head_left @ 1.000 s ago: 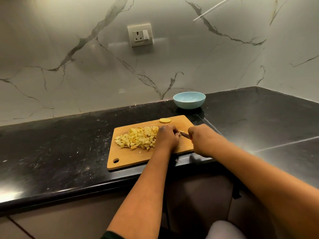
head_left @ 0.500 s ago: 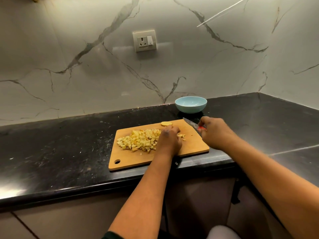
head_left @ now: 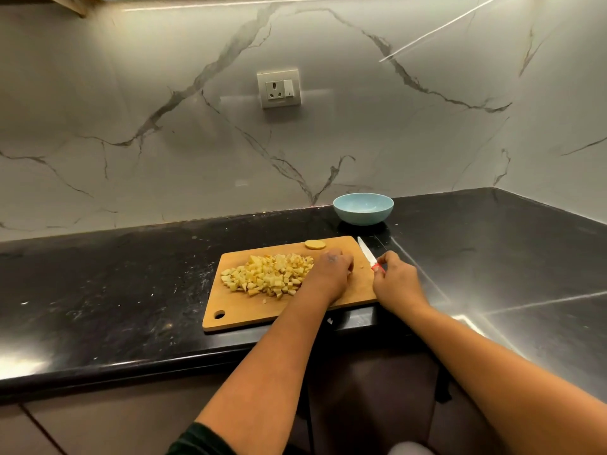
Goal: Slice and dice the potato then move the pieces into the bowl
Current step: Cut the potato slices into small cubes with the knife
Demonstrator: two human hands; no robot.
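A wooden cutting board [head_left: 236, 310] lies on the black worktop [head_left: 98, 290]. A heap of small yellow potato cubes [head_left: 266, 274] sits on the board's left half. One round potato slice [head_left: 315, 245] lies at the board's far edge. The left hand [head_left: 331, 274] rests on the board just right of the heap, fingers curled down; I cannot tell if it holds anything. The right hand [head_left: 394, 284] pinches the red handle of a small knife [head_left: 366, 254] at the board's right edge. Behind the board stands a blue bowl [head_left: 363, 208] with nothing in it. A moment ago the knife was lifted; now its blade lies low by the board.
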